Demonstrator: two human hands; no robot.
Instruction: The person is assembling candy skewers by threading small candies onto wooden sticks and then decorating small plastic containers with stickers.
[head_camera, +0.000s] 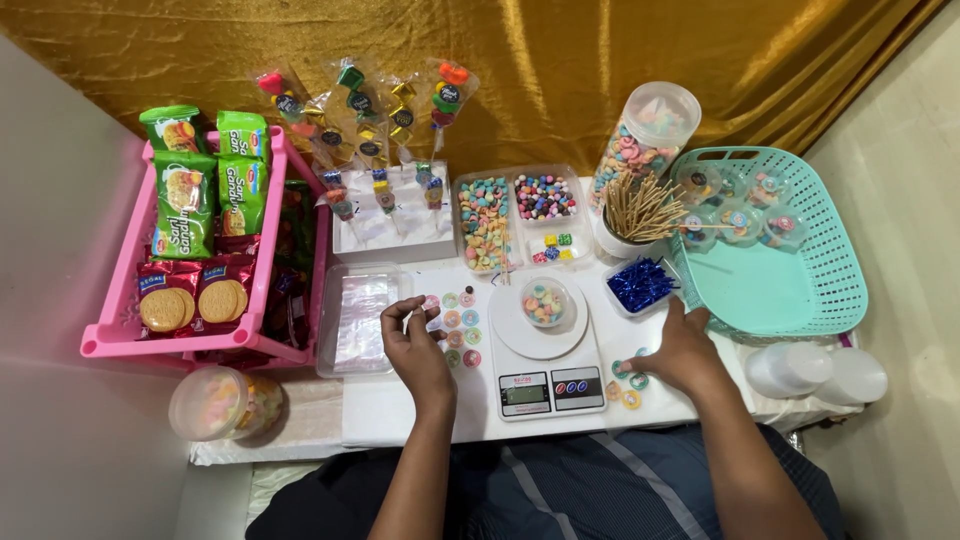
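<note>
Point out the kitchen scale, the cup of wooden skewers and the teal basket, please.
kitchen scale (548, 388), head view, on its front panel beside the display.
cup of wooden skewers (637, 207), head view, on the bundle of sticks above the cup.
teal basket (838, 262), head view, on its latticed right wall.

The right hand (680, 350) is lying flat over some of the round stickers (630, 385) on the counter (400, 410), so how many sit beneath the palm is staying hidden. The left hand (412, 345) is pinching something at its fingers (410, 315), too small to make out. The pink rack (120, 330) is covering its lower shelf, where packets are barely showing. The scale (545, 385) display is too tiny to read. Both forearms are running off the bottom edge.
</note>
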